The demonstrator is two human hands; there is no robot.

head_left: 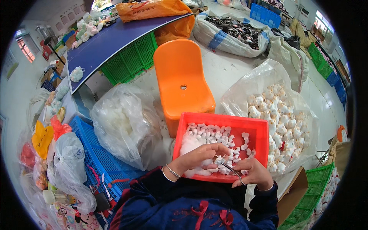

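My left hand (197, 157) is closed, its fingertips pinching a small white plush piece (219, 160) above the near part of a red plastic bin (261, 142). My right hand (254, 172) grips slim metal forceps (231, 168) by the loops, their tip reaching the piece in my left fingers. Inside the bin, fluffy white stuffing (189, 142) is heaped at the left. Several small rounded white plush pieces (217, 134) lie across the middle and far side. My fingers partly hide the piece and the forceps' tip.
An orange chair (180, 73) stands just beyond the bin. To its left is a clear bag of stuffing (124, 119); on the right, a clear bag holds several white plush parts (281, 126). A blue crate (97, 153) is at my left, a green crate (316, 191) at my right.
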